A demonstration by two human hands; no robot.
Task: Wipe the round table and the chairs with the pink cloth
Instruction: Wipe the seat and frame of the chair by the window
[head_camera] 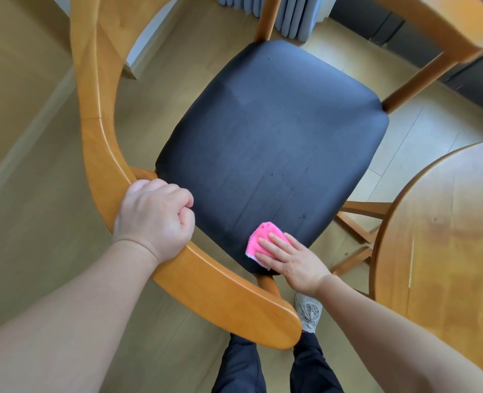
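Left hand (155,219) curled tight round the curved wooden backrest rail (98,154) of the chair, lower left of centre. Right hand (288,259) laid flat, fingers straight and together, pressing the pink cloth (258,236) onto the black seat (271,143) right at its near edge, bottom centre. Cloth bunched, partly under the fingers, just inside the seat's near rim. Broad bare seat stretching up and right from the cloth. Round table (447,236) at the right edge, close beside the chair, narrow strip of wooden floor (21,137) between. Grey shoe (308,310) below the seat's edge.
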